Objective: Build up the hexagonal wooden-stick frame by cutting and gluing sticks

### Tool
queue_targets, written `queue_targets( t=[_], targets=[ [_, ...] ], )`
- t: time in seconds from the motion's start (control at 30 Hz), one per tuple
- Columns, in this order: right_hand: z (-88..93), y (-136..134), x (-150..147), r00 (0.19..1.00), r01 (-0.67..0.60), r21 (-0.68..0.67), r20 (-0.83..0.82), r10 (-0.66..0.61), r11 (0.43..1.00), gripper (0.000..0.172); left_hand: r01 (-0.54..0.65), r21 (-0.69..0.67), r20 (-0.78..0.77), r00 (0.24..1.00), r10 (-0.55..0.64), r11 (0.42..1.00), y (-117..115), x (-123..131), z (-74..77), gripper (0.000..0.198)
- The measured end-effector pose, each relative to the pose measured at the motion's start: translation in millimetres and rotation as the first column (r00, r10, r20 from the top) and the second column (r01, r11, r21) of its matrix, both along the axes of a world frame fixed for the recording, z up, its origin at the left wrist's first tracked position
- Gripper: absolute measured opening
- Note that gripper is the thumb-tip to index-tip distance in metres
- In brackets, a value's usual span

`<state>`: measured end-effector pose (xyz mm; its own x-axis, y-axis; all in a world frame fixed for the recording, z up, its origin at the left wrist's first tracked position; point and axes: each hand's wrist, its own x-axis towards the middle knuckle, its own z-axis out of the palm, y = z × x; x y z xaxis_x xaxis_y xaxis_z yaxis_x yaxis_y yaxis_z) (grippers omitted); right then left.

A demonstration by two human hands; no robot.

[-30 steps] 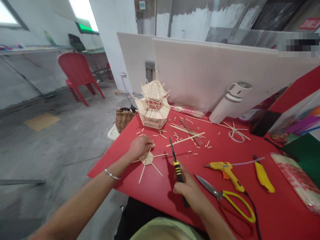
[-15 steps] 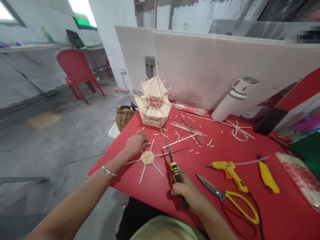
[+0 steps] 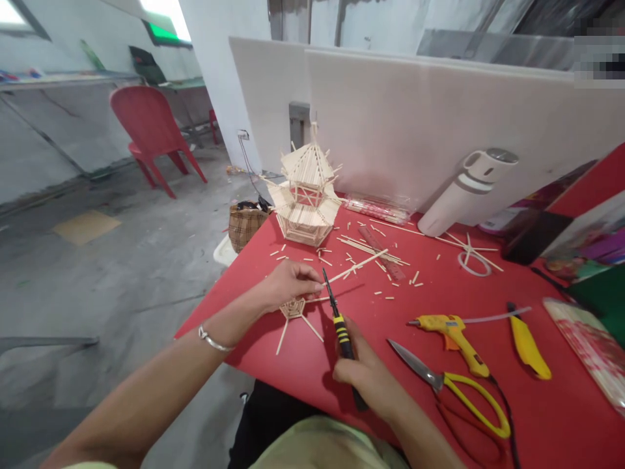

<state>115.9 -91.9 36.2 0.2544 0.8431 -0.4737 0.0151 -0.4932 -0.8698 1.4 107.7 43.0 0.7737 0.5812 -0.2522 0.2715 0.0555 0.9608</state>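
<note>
My left hand (image 3: 294,281) pinches the near end of a thin wooden stick (image 3: 359,266), which slants up to the right above the red table (image 3: 303,358). My right hand (image 3: 359,365) is closed around the black and yellow handles of the pliers (image 3: 344,335). The jaws of this tool point away from me, right beside the left fingertips and the stick's end. Partly under my left hand lies a small hexagonal stick web (image 3: 293,309) with spokes reaching out. Behind it stands a pagoda model (image 3: 310,189) made of sticks.
Yellow-handled scissors (image 3: 452,384), a yellow glue gun (image 3: 452,332) and a yellow cutter (image 3: 530,342) lie on the right. Farther back are loose sticks, cut pieces, a red ruler (image 3: 381,253) and a white flask (image 3: 459,195). Boards (image 3: 390,130) stand behind.
My left hand has moved right, over part of the web, and now holds the stick's near end beside the jaws. My right hand has hardly moved. The view has shifted slightly.
</note>
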Motion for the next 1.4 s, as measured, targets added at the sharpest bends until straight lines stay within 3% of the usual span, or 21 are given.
queue_targets(
  t=[0.1,0.17,0.27,0.33,0.43,0.57,0.7,0.83,0.93,1.07,1.17,1.23,1.33,1.4],
  targets=[
    [7.8,-12,4,0.987,-0.106,0.041,0.129,0.100,0.994,0.071,-0.055,0.091,-0.003,0.998,0.055,0.994,1,1,-2.3,0.016],
    [4.9,-28,8,0.942,-0.126,0.001,0.313,0.119,0.992,0.075,-0.105,0.236,-0.037,0.992,0.117,0.966,7,-2,-4.8,0.010],
    [-14.2,-58,12,0.734,-0.039,-0.116,0.670,0.107,0.993,0.075,-0.068,0.513,-0.116,0.982,0.147,0.856,19,-12,-11.6,0.010],
    [-29.8,-74,11,0.569,-0.002,-0.142,0.814,0.118,0.990,0.070,0.033,0.646,-0.140,0.987,0.076,0.762,25,-18,-18.1,0.013],
    [-40.4,-84,6,0.379,0.001,-0.134,0.917,0.124,0.991,0.066,0.186,0.736,-0.178,0.981,-0.079,0.651,31,-24,-25.7,0.018],
    [-20.3,-67,4,0.230,-0.097,-0.039,0.971,0.060,0.995,0.050,0.331,0.731,-0.236,0.943,-0.234,0.597,40,-25,-26.1,0.021],
    [3.3,-14,4,0.239,-0.150,0.051,0.971,-0.014,0.987,0.039,0.395,0.702,-0.231,0.913,-0.336,0.592,47,-21,-25.1,0.022],
    [-2.1,40,0,0.315,-0.210,-0.075,0.939,0.140,0.975,0.031,0.377,0.687,-0.186,0.918,-0.352,0.622,47,-21,-31.2,0.022],
    [-15.0,53,-4,0.347,-0.243,-0.123,0.915,0.205,0.962,0.028,0.343,0.665,-0.155,0.933,-0.325,0.664,50,-28,-34.6,0.015],
    [-22.2,53,3,0.440,-0.198,-0.156,0.868,0.230,0.968,0.026,0.249,0.641,-0.200,0.967,-0.155,0.726,59,-51,-32.4,0.009],
    [-21.3,57,12,0.471,-0.176,-0.212,0.839,0.271,0.961,0.025,0.289,0.656,-0.290,0.949,-0.121,0.698,64,-67,-31.1,0.009],
    [-21.0,62,16,0.472,-0.181,-0.223,0.835,0.283,0.958,0.025,0.254,0.694,-0.270,0.959,-0.083,0.674,65,-70,-32.2,0.015],
    [-21.8,67,20,0.476,-0.171,-0.196,0.842,0.255,0.966,0.028,0.194,0.773,-0.245,0.969,0.002,0.603,65,-62,-35.3,0.016],
    [-21.9,66,22,0.482,-0.167,-0.181,0.843,0.240,0.969,0.030,0.262,0.782,-0.302,0.953,-0.023,0.565,67,-53,-37.6,0.015]
  ],
)
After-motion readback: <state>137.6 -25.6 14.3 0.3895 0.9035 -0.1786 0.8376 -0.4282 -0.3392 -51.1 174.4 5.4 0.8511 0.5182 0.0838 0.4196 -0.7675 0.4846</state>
